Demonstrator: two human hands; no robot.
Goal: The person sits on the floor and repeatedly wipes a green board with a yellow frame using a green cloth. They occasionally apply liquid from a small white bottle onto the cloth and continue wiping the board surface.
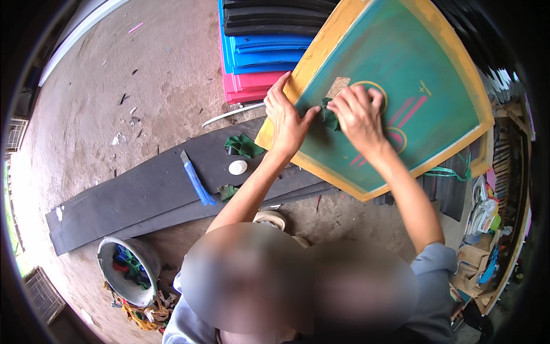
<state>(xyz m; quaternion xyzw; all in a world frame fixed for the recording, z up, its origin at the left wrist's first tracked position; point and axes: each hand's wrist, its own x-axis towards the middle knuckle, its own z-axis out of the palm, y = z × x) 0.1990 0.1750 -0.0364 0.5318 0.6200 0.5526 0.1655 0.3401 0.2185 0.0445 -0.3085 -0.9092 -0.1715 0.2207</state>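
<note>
A printing screen (441, 63) with a green mesh and a yellow-coated border leans in front of me. It bears pink streaks and yellow ring marks. At its left edge, my left hand (285, 120) grips the border, the thumb reaching over the mesh. A dark green cloth (329, 114) is pinched in the fingers of my right hand (359, 114) and pressed against the mesh. Just above the cloth is a small tan patch (338, 87). Part of the cloth is hidden by my right fingers.
Black sheets (137, 189) lie on the floor, bearing a blue-handled knife (197, 182), a white oval object (238, 167) and green cloth scraps (243, 145). Stacked blue (269, 51) and pink sheets (252, 86) stand behind. A bucket of scraps (150, 258) sits lower left; clutter (481, 252) lies right.
</note>
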